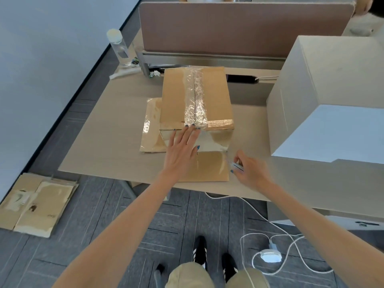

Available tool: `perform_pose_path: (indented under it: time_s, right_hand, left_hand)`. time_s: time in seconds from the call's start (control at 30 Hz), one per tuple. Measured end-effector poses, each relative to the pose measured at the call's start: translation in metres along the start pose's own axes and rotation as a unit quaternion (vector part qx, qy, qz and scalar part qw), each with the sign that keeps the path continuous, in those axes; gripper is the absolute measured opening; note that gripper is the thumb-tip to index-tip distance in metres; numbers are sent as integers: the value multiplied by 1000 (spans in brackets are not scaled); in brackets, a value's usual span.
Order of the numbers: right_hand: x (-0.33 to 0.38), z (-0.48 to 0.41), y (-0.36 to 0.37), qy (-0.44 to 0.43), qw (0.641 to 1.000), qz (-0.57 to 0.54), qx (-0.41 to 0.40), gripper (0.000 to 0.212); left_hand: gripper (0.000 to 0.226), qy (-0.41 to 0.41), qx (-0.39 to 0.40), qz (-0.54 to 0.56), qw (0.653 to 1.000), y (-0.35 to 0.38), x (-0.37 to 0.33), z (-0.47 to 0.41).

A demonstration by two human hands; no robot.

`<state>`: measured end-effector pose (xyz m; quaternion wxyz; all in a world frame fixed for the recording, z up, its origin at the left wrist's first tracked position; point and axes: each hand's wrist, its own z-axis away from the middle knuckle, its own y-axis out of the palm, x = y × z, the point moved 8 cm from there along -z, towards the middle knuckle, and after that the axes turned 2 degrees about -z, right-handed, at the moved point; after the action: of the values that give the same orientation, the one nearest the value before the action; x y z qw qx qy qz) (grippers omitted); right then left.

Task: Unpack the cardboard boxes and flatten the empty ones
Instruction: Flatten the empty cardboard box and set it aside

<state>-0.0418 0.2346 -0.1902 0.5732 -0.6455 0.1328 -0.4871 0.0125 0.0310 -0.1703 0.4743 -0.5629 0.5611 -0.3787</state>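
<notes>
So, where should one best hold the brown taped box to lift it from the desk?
Probably its two long side walls, the left hand coming from the left, the right hand from the right. The box lies lengthwise away from the person, top taped smooth, near flaps open.

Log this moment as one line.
left hand flat on taped cardboard box | right hand grips small white tool beside box | flattened cardboard on floor
</notes>
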Motion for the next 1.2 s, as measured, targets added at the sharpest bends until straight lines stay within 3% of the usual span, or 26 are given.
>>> perform_pose_path:
  time_s: [0.17, 0.27, 0.77, 1.0, 1.2]
  right_hand:
    - [-38, 26, 28, -11, 997, 50, 59, 30]
    - [-59, 40, 41, -14, 994, 78, 81, 20]
    - [-103, 57, 55, -27, 992, 102, 65, 20]
    - [-93, 50, 45, -33, 993, 104, 47, 28]
    - [-25, 10, 6, -68, 996, 43, -29, 24]
  left_hand:
    - [67, -48, 40, 11, 998, 7, -10, 3]
    - [68, -79, 47, 19, 996, 8, -15, 3]
    - [70, -140, 65, 13, 988, 14, -23, 3]
    - [67, -139, 64, 18, 988, 11, -24, 2]
    - [53, -116, 42, 11, 992, -4, -21, -7]
